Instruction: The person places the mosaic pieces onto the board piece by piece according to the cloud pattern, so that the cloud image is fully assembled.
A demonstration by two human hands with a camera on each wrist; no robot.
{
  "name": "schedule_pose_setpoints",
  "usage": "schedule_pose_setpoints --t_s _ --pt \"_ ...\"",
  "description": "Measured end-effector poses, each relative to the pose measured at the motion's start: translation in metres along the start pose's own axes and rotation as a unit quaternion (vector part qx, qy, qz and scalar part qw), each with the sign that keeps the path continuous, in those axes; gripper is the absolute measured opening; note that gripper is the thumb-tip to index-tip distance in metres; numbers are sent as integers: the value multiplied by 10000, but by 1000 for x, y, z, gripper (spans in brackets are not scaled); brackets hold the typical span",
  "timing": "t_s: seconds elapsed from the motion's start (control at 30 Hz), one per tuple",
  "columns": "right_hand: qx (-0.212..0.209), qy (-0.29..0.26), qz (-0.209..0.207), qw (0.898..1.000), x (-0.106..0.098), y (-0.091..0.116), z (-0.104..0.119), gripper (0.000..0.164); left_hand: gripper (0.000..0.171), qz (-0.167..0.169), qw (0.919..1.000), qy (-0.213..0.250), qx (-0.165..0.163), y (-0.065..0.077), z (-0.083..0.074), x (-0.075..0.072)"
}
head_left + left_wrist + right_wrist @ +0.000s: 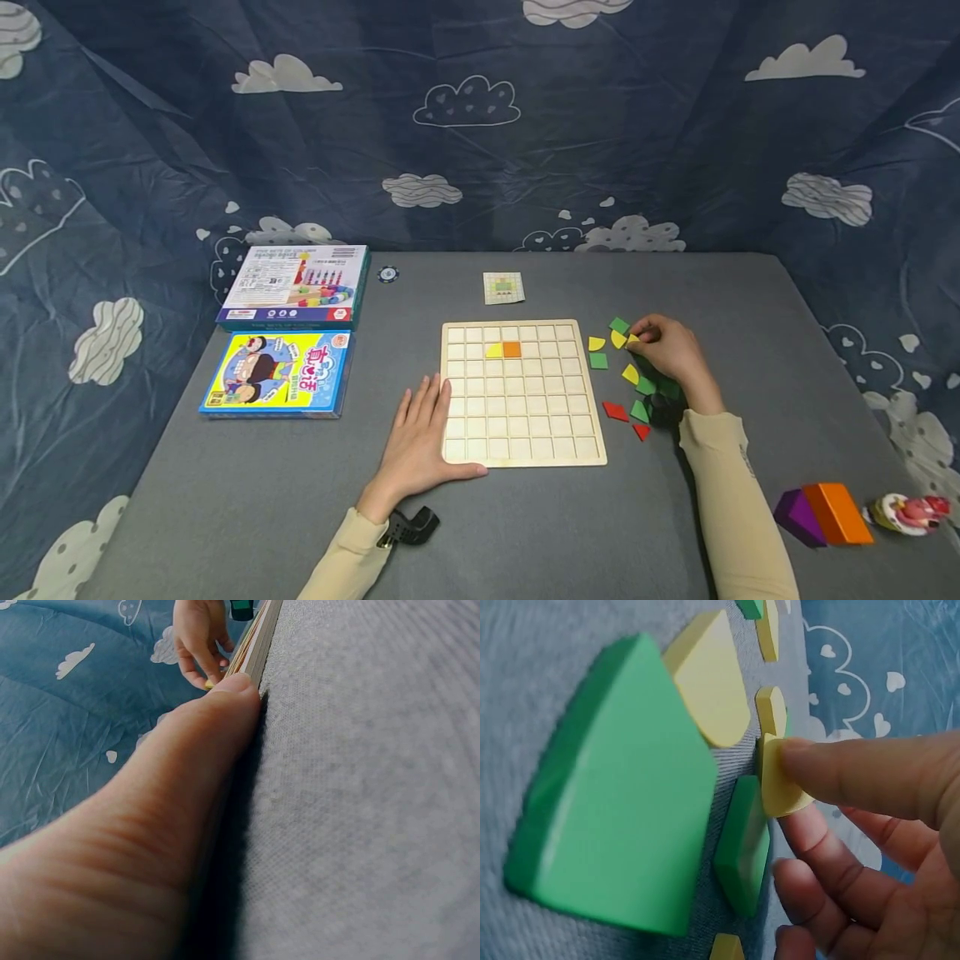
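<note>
My left hand [422,442] lies with straight fingers along the left edge of a wooden grid board [530,427], its thumb at the board's lower edge. On the board, a yellow rounded piece [494,351] sits beside an orange square [512,350]. To the right of the board, my right hand [670,352] pinches a yellow quarter-round piece [775,787] between thumb and fingers. Loose pieces lie around that hand: several green ones [630,802], yellow ones [714,682] and red ones [616,412]. Some are partly hidden by the hand and wrist.
A small pattern card [503,288] lies behind the board. At the left are two boxes, a white one [296,283] and a blue-yellow one [277,373], with a poker chip [387,274] nearby. Purple [801,517] and orange blocks [837,513] and a figurine [909,512] stand front right.
</note>
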State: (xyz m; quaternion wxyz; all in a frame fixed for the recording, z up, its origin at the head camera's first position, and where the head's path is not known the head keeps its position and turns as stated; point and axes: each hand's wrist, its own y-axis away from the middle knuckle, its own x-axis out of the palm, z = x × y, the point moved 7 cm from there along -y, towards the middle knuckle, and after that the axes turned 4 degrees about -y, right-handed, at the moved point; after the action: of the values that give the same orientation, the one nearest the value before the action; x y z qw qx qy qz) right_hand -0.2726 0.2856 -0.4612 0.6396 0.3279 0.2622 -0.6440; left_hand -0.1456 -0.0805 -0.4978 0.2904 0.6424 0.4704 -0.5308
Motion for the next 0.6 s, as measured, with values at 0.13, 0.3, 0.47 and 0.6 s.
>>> schedule_pose_setpoints --t_s 0.13,0.3,0.47,0.6 --pt "-159 -141 -330 9992 0 1 0 18 127 -47 10000 16 34 0 0 0" --pt "-552 -107 -909 9943 10 -14 -27 20 127 -33 10000 27 34 -1 0 1" --pt "-756 -237 -1100 9908 24 -26 -39 32 127 -37 10000 5 33 0 0 0" --pt "-819 -551 -922 9908 31 -16 -12 38 127 -162 9998 17 88 0 0 -1"
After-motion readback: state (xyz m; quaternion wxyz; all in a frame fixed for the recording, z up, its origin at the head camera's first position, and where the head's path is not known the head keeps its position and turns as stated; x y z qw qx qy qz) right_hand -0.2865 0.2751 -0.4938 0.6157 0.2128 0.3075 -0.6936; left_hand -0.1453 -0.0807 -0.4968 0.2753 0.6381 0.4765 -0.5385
